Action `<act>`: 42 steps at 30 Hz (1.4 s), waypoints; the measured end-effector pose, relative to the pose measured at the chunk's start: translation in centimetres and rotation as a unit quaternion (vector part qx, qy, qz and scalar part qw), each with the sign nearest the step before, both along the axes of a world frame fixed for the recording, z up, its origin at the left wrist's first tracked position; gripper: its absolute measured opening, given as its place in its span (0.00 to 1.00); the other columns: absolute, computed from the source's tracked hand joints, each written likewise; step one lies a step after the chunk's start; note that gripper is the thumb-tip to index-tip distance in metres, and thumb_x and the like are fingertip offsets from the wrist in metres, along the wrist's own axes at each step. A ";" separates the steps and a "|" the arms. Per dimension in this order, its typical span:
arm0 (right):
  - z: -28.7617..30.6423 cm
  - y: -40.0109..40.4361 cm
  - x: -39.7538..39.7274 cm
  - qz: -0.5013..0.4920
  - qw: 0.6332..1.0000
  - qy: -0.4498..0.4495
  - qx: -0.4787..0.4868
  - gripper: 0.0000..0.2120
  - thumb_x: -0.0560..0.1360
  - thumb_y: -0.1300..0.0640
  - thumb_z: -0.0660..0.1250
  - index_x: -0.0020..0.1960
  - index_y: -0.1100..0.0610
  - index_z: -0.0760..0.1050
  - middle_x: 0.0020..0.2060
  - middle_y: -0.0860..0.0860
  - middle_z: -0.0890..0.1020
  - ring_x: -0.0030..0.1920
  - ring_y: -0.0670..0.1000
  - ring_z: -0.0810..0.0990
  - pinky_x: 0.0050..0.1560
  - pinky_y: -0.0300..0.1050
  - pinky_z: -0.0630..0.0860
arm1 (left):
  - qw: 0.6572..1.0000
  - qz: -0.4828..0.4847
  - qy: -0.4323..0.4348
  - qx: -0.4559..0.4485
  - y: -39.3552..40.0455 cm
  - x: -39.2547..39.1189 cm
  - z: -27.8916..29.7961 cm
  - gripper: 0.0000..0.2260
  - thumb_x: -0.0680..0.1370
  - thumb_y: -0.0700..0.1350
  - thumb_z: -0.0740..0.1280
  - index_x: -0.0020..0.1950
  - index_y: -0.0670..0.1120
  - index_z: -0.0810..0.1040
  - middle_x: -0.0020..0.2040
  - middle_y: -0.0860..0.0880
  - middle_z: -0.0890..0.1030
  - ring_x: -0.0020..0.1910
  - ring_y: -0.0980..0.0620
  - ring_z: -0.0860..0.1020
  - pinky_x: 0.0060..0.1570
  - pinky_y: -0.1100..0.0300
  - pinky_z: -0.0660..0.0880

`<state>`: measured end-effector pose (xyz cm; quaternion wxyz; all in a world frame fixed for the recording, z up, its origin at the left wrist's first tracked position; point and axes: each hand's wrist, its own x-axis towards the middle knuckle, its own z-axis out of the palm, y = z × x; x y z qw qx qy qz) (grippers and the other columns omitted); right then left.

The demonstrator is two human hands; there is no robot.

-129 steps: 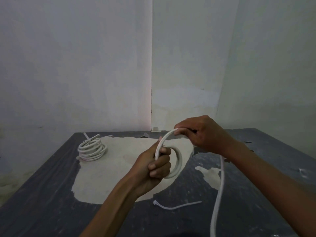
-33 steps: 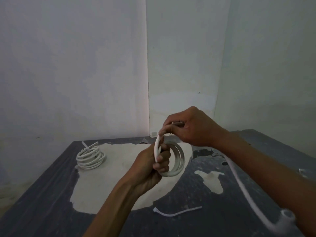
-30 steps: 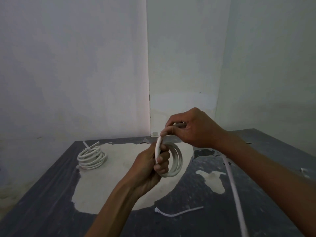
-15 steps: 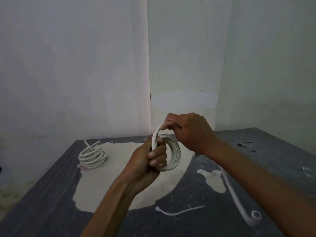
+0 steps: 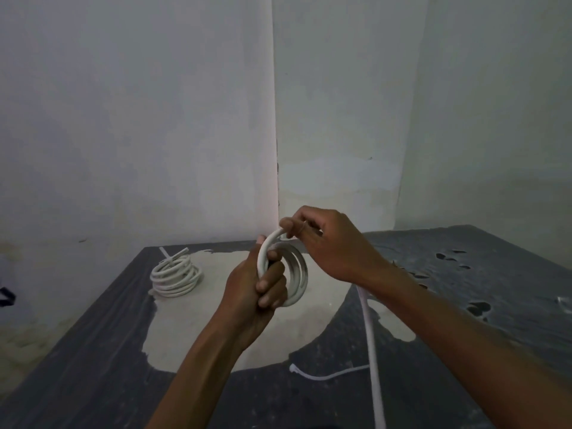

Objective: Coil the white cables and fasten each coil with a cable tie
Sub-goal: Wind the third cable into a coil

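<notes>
My left hand (image 5: 255, 291) grips a small upright coil of white cable (image 5: 298, 275) above the table, fingers wrapped around its near side. My right hand (image 5: 332, 243) pinches the cable's top loop right behind the left thumb. The loose tail of the white cable (image 5: 373, 354) hangs from under my right wrist down past the bottom edge of the view. A white cable tie (image 5: 325, 374) lies flat on the table below my hands. A finished coil (image 5: 175, 274) with a tie sticking up rests at the table's far left.
The dark table (image 5: 93, 366) has a big pale worn patch (image 5: 198, 329) in its middle and small holes at the right. It stands in a corner of white walls (image 5: 154, 119). A small pale scrap (image 5: 563, 301) lies near the right edge.
Another loop has been laid onto the coil. The hanging tail has swung and shortened, and both hands have stayed close together above the pale patch.
</notes>
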<state>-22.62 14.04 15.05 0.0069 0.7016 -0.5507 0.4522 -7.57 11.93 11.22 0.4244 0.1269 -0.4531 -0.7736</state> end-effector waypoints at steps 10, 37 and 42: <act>0.3 -1.4 -3.3 -0.068 0.981 0.159 -0.089 0.13 0.80 0.45 0.59 0.50 0.47 0.81 0.35 0.43 0.82 0.29 0.44 0.77 0.29 0.44 0.76 | 0.999 -0.020 0.028 0.013 -0.7 0.6 0.7 0.21 0.78 0.58 0.52 0.39 0.42 0.71 0.20 0.52 0.64 0.16 0.58 0.60 0.18 0.66 0.63; -6.3 3.8 1.4 -0.031 0.804 0.410 0.429 0.23 0.78 0.57 0.63 0.69 0.62 0.64 0.61 0.62 0.72 0.60 0.61 0.74 0.56 0.50 0.71 | 0.996 0.070 -0.043 -0.045 -5.9 1.3 0.8 0.15 0.77 0.55 0.61 0.38 0.46 0.68 0.23 0.52 0.60 0.20 0.56 0.58 0.23 0.63 0.61; -5.3 5.4 2.9 0.004 0.807 0.441 0.393 0.16 0.79 0.57 0.62 0.62 0.66 0.69 0.58 0.64 0.74 0.56 0.62 0.75 0.46 0.48 0.66 | 0.985 0.123 -0.095 -0.081 -5.8 0.7 0.5 0.16 0.82 0.52 0.56 0.38 0.45 0.68 0.23 0.51 0.62 0.20 0.56 0.60 0.23 0.64 0.63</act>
